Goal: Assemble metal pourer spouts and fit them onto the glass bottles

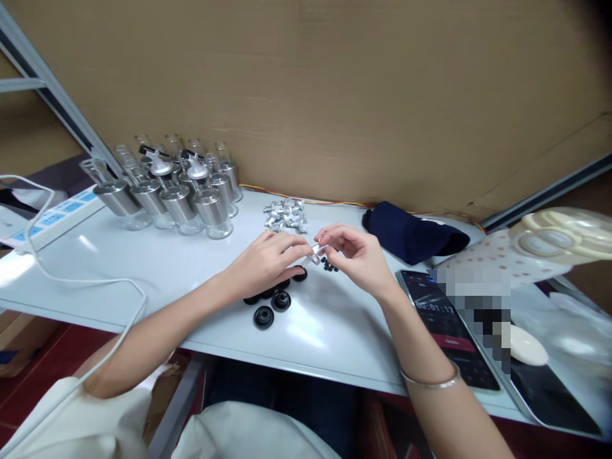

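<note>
Silver-grey pourer spout (pixel 314 254) is sitting btwn both hands, approx. mid-worktop (pixel 329 338), apparently lifted a bit off the surface. L grip (pixel 272 256) is pinching its left end, thumb & index closing on it, tho fingers are partly hiding the contact; R grip (pixel 357 254) is pinching the right end w/ fingertips.

Loose spouts (pixel 285 215) are lying heaped on the far side. Tiny black bits (pixel 329 265) are lying right by the R grip, too small to ID. Black stoppers (pixel 263 317) are lying on the near side, some going partly hidden under the L grip.

Main risk: spout is looking small & smooth, so uneven pressure could be making it slip & drop among the bits. R fingers are hanging v. close to those bits, so a low sweep could be scattering them; L thumb is hovering close to one stopper, so a nudge could be rolling it off nr. the near edge. White cable (pixel 88 278) is trailing over the left side & by the L arm, so a quick pull-back could be snagging it. Phone (pixel 447 325) is lying close to the R forearm, thus poss. getting bumped. Steel-sleeved glass bottles (pixel 179 203) are standing far left, well apart, so knocking them is seeming unlikely.
</note>
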`<state>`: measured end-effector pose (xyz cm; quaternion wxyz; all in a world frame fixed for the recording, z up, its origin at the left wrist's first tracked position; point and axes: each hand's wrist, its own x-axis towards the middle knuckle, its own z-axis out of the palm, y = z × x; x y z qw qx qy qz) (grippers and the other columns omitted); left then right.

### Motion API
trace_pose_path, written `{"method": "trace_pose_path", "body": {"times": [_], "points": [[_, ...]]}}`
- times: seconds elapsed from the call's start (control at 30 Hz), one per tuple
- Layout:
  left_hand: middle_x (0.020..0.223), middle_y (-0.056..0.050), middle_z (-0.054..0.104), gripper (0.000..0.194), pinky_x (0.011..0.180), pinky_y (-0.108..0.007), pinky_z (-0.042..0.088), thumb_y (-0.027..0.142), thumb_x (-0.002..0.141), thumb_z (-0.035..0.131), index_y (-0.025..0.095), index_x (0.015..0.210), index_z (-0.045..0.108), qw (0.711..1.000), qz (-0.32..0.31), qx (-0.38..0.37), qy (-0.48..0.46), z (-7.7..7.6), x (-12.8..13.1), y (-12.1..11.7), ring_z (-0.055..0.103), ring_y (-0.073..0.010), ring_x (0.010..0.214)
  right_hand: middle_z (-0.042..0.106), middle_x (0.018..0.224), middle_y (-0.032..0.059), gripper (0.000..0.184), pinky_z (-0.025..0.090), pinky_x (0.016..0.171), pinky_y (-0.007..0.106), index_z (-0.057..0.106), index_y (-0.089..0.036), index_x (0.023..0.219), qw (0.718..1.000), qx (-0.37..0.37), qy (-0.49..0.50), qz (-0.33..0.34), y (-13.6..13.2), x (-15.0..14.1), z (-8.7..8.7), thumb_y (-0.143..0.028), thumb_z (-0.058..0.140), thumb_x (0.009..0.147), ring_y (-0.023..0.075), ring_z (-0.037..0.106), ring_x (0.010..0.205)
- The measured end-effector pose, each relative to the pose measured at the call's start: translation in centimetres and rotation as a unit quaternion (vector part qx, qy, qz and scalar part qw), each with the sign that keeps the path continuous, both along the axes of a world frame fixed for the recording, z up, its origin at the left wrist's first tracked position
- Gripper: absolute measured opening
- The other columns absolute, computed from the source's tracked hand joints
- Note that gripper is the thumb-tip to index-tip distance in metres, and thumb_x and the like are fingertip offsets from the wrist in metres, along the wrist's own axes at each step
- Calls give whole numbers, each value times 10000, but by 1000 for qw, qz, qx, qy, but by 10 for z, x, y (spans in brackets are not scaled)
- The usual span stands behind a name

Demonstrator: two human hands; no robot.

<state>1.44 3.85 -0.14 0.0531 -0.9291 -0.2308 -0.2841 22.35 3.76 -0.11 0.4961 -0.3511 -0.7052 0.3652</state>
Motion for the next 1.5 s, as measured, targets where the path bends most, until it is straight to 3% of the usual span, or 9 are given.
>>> {"method": "trace_pose_path", "body": {"times": [0.17, 0.5, 0.67, 0.77, 0.9, 1.0, 1.27, 1.5], "points": [[1099, -100, 677, 255, 801, -322, 443, 253, 929, 553, 152, 1159, 514, 1000, -4, 0, -17, 1, 0, -2, 633, -213, 1019, 658, 856, 43, 25, 541, 736, 317, 627, -196, 757, 1000, -18, 21, 11, -1, -1, 2, -216, 642, 753, 164, 627, 809], [1102, -86, 687, 312, 863, -330, 478, 293, 931, 549, 174, 1215, 495, 991, -26, -113, -68, 2, 2, -6, 635, -198, 1037, 708, 903, 61, 75, 562, 773, 340, 643, -203, 779, 998, -36, 42, 25, -6, -3, 8, -270, 672, 801, 177, 670, 842], [1045, -70, 700, 243, 829, -332, 498, 276, 920, 565, 189, 1146, 537, 985, -19, -139, -101, 1, 3, -6, 651, -197, 974, 719, 956, 68, 123, 570, 721, 334, 657, -205, 884, 998, -52, 21, 7, -4, 2, 9, -318, 655, 834, 184, 688, 805], [1014, -73, 703, 191, 796, -337, 501, 244, 911, 578, 180, 1089, 552, 987, -6, -126, -100, 2, 2, -5, 657, -202, 931, 713, 844, 52, 129, 546, 689, 326, 662, -200, 916, 995, -17, -64, -80, 2, 13, 8, -269, 557, 888, 189, 680, 763], [1040, -89, 697, 172, 808, -340, 503, 193, 905, 573, 179, 1075, 549, 987, 10, -120, -106, 2, 1, -4, 656, -207, 966, 706, 808, 57, 202, 522, 713, 331, 659, -194, 855, 954, 58, -240, -169, 13, 31, 1, -180, 462, 896, 203, 667, 751], [1031, -84, 697, 170, 812, -339, 501, 182, 905, 570, 192, 1070, 536, 986, 20, -121, -116, 1, 1, -3, 661, -199, 956, 719, 861, 65, 201, 522, 738, 336, 663, -195, 879, 935, 60, -298, -182, 19, 42, -6, -160, 465, 874, 215, 673, 776], [1036, -87, 702, 226, 778, -331, 498, 189, 921, 553, 185, 1147, 556, 993, 4, -83, -89, 2, -3, 4, 661, -190, 905, 734, 862, 60, 189, 521, 720, 332, 675, -194, 850, 921, 15, -343, -186, 23, 51, -11, -120, 504, 817, 219, 678, 767], [951, -57, 729, 146, 745, -312, 476, 222, 902, 600, 190, 1044, 608, 991, -2, -69, -114, 3, 0, 1, 673, -171, 827, 705, 709, 25, 217, 471, 604, 273, 655, -192, 726, 892, -100, -415, -151, 21, 53, -7, -21, 525, 750, 190, 654, 642]]}}
